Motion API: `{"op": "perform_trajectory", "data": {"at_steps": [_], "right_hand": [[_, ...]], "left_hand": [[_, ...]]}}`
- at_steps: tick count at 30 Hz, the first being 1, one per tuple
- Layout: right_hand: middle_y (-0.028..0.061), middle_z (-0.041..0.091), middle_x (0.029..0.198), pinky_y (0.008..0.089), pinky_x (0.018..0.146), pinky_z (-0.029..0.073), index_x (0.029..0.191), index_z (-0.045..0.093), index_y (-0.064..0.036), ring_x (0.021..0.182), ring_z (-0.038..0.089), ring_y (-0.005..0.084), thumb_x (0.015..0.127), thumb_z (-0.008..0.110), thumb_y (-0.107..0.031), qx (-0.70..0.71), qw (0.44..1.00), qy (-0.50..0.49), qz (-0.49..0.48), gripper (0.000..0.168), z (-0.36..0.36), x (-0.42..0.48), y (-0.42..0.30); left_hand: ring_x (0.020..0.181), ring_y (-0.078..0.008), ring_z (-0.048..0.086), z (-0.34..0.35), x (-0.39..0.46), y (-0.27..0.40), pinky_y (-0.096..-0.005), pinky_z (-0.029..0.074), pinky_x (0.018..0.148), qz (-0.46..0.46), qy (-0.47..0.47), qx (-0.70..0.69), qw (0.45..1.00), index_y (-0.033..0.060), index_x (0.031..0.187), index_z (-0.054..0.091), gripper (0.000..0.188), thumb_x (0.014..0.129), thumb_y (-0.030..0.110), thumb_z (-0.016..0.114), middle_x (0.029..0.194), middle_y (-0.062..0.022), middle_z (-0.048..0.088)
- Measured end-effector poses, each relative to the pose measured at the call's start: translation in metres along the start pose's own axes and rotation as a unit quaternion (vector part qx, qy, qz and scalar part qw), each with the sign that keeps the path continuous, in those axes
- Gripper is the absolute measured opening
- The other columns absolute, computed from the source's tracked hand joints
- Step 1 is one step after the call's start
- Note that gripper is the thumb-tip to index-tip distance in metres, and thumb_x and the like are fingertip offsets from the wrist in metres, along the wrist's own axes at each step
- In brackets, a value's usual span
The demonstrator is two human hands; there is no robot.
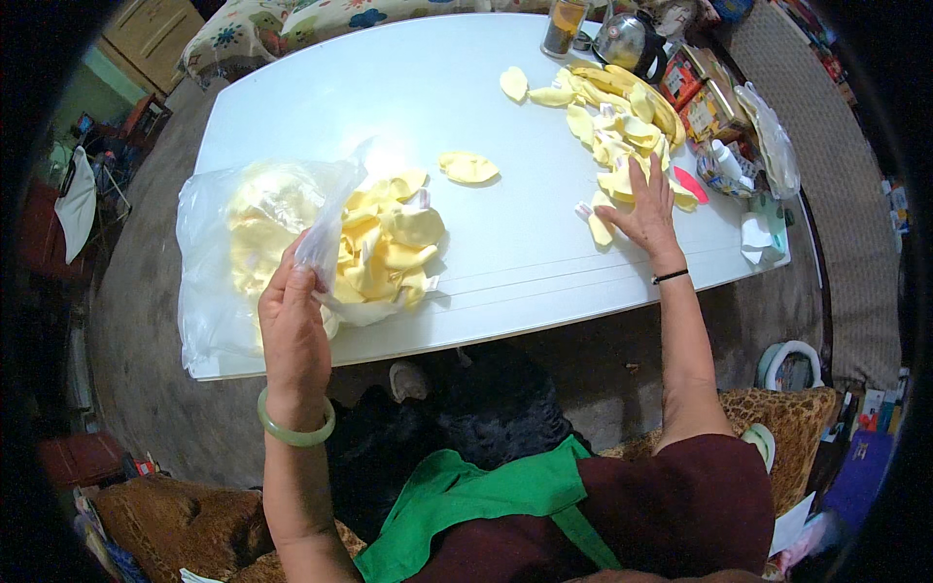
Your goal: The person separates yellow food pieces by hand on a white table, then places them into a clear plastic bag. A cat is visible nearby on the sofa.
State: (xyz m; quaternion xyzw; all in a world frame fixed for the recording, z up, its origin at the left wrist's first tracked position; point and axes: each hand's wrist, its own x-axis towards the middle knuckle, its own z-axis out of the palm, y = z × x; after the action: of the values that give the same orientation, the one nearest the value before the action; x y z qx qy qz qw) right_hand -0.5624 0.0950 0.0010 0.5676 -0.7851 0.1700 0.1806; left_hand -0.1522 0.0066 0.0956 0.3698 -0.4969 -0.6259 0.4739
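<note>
My left hand (295, 313) pinches the rim of a clear plastic bag (208, 255) at the table's left. Yellow fabric pieces (390, 240), some with small white tags, lie inside the bag and spill from its mouth. A single yellow fabric piece (468, 167) lies flat to the right of the bag. My right hand (645, 211), fingers spread, is over the near edge of a second heap of yellow fabric pieces (619, 146); whether its fingertips touch the cloth I cannot tell. A small tagged yellow piece (601, 222) lies by its thumb.
Bananas (667, 120) lie against the right heap. Behind stand a glass with dark contents (563, 28) and a kettle (625, 44). Boxes (711, 109), a plastic bag (773, 142), a white bottle (729, 160) and a pink piece (690, 184) are at the white table's (510, 321) right end.
</note>
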Motion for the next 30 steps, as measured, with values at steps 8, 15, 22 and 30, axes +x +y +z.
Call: {"op": "perform_trajectory", "data": {"at_steps": [8, 15, 22, 30], "right_hand": [[0.0177, 0.046, 0.117, 0.0438, 0.091, 0.036, 0.108, 0.055, -0.010, 0.109, 0.043, 0.0366, 0.075, 0.064, -0.033, 0.083, 0.996, -0.009, -0.006, 0.041, 0.040, 0.041, 0.042], [0.0204, 0.032, 0.135, 0.0481, 0.103, 0.023, 0.129, 0.044, -0.013, 0.125, 0.030, 0.0381, 0.068, 0.060, -0.053, 0.035, 0.985, -0.055, 0.162, 0.075, 0.091, 0.105, 0.062], [0.0161, 0.061, 0.099, 0.0384, 0.079, 0.046, 0.111, 0.056, -0.009, 0.092, 0.058, 0.0328, 0.075, 0.061, -0.029, 0.190, 0.972, -0.098, 0.093, 0.041, 0.086, 0.105, 0.002], [0.0064, 0.064, 0.089, 0.0299, 0.072, 0.049, 0.098, 0.059, -0.004, 0.080, 0.060, 0.0161, 0.077, 0.064, -0.010, 0.645, 0.722, -0.249, -0.020, 0.022, 0.007, 0.059, -0.221]], "left_hand": [[0.093, -0.0107, 0.050, 0.001, 0.003, -0.012, -0.0252, 0.036, 0.087, -0.027, 0.011, 0.003, 1.000, -0.0055, 0.121, 0.047, 0.037, 0.090, 0.016, 0.046, 0.107, -0.0073, 0.057], [0.091, -0.0100, 0.049, 0.002, 0.005, -0.004, -0.0243, 0.036, 0.086, -0.017, 0.013, 0.015, 1.000, -0.0062, 0.121, 0.047, 0.037, 0.090, 0.015, 0.046, 0.106, -0.0061, 0.057], [0.093, -0.0110, 0.047, 0.008, 0.006, 0.003, -0.0244, 0.036, 0.085, -0.017, -0.008, 0.029, 0.999, -0.0059, 0.119, 0.048, 0.037, 0.090, 0.017, 0.046, 0.105, -0.0063, 0.055], [0.090, -0.0085, 0.044, 0.011, 0.005, 0.008, -0.0237, 0.033, 0.085, 0.000, 0.004, 0.061, 0.998, -0.0033, 0.107, 0.056, 0.026, 0.089, 0.013, 0.047, 0.095, -0.0012, 0.053]]}}
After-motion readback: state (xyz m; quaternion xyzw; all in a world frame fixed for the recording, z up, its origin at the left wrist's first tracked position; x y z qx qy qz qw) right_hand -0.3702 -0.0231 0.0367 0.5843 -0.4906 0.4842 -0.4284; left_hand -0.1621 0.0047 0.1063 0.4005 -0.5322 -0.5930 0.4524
